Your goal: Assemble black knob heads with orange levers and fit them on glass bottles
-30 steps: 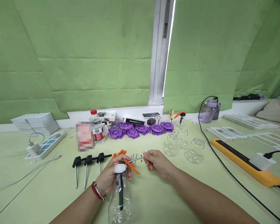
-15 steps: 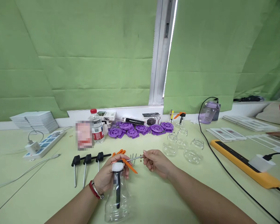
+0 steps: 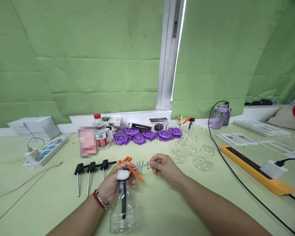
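Observation:
A clear spray bottle (image 3: 126,209) stands upright before me, with a white collar (image 3: 123,174), an orange trigger (image 3: 136,174) and a black tube inside. My left hand (image 3: 110,185) is wrapped around its top. A thin metal rod (image 3: 141,166) sticks out to the right from the bottle's head. At its far end, my right hand (image 3: 163,168) pinches the rod between thumb and fingers. Several black heads with metal rods (image 3: 91,167) lie to the left. Behind my hands are loose orange triggers (image 3: 126,159) and thin metal pins (image 3: 139,163).
Purple wheel-shaped parts (image 3: 132,132) are piled at the back, beside a red-capped bottle (image 3: 102,134). Clear bottles (image 3: 203,160) stand to the right, near an assembled spray bottle (image 3: 190,123). A yellow power strip (image 3: 250,170) and black cable (image 3: 232,175) lie at the right, a white power strip (image 3: 45,154) at the left.
My view has shifted slightly. Both hands keep their holds on the bottle and rod, almost unmoved. Another person's hand at the far right has left the view.

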Motion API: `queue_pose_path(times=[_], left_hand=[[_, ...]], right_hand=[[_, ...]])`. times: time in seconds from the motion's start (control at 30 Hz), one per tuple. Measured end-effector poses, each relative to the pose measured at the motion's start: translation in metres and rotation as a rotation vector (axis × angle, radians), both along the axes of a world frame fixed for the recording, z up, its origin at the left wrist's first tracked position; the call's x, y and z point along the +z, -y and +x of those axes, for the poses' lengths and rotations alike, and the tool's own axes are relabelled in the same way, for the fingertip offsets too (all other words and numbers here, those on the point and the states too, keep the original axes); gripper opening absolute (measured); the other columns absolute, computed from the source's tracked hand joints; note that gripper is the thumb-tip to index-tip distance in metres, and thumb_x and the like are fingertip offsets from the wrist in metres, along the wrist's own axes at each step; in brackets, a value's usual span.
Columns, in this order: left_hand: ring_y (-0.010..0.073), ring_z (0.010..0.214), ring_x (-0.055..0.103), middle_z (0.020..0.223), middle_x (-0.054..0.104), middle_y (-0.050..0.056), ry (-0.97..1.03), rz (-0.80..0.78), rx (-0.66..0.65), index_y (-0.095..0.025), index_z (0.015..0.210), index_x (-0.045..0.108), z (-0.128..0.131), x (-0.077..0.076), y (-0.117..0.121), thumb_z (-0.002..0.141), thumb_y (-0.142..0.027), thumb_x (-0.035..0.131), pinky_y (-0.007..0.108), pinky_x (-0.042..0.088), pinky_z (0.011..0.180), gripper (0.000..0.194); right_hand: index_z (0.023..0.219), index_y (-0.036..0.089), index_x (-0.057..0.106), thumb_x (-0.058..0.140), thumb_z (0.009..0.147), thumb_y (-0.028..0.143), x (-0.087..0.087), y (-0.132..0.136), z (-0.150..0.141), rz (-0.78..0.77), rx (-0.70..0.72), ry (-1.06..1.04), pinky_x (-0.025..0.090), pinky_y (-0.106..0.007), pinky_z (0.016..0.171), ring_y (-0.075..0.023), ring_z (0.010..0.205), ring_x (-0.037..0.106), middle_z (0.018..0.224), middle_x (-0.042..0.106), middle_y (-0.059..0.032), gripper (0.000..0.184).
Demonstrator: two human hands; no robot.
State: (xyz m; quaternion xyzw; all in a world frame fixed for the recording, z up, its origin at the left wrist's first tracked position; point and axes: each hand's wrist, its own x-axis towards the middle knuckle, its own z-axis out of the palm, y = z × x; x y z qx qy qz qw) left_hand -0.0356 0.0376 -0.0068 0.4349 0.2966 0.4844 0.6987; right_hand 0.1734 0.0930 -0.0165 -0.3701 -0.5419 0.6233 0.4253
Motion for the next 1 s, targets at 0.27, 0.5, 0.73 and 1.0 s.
queue_pose_path(times=[0.27, 0.5, 0.73, 1.0], left_hand=[[0.0171, 0.061, 0.061, 0.077, 0.066, 0.007, 0.043, 0.026, 0.166, -0.014, 0.090, 0.065, -0.005, 0.004, -0.001, 0.073, -0.021, 0.062, 0.030, 0.050, 0.058, 0.019], [0.0168, 0.063, 0.062, 0.075, 0.066, 0.006, 0.067, 0.019, 0.200, -0.014, 0.091, 0.064, -0.007, 0.003, -0.003, 0.075, -0.023, 0.061, 0.030, 0.051, 0.061, 0.018], [0.0181, 0.064, 0.062, 0.070, 0.065, 0.005, 0.093, 0.039, 0.279, -0.016, 0.096, 0.060, -0.007, 0.006, 0.000, 0.078, -0.024, 0.060, 0.031, 0.052, 0.059, 0.020], [0.0171, 0.083, 0.061, 0.088, 0.065, 0.003, 0.007, 0.159, 0.574, -0.022, 0.104, 0.056, 0.008, 0.007, 0.011, 0.083, -0.032, 0.057, 0.027, 0.050, 0.069, 0.023]], right_hand=[[0.061, 0.016, 0.064, 0.049, 0.075, 0.006, -0.017, -0.003, -0.003, 0.711, 0.081, 0.936, 0.034, -0.026, 0.064, -0.0153, 0.071, 0.056, 0.075, 0.062, -0.0051, 0.023], [0.066, 0.014, 0.063, 0.051, 0.071, 0.001, -0.030, -0.006, -0.015, 0.778, 0.109, 1.278, 0.027, -0.026, 0.057, -0.0182, 0.068, 0.057, 0.078, 0.064, -0.0086, 0.019], [0.076, 0.016, 0.061, 0.050, 0.086, 0.028, -0.009, 0.007, -0.010, 0.657, -0.021, 1.050, 0.036, -0.030, 0.069, -0.0221, 0.080, 0.059, 0.083, 0.065, -0.0101, 0.019], [0.105, 0.022, 0.045, 0.042, 0.078, 0.068, 0.010, 0.052, -0.017, -0.463, 0.472, -0.106, 0.050, -0.039, 0.065, -0.0207, 0.067, 0.064, 0.078, 0.062, -0.0040, 0.053]])
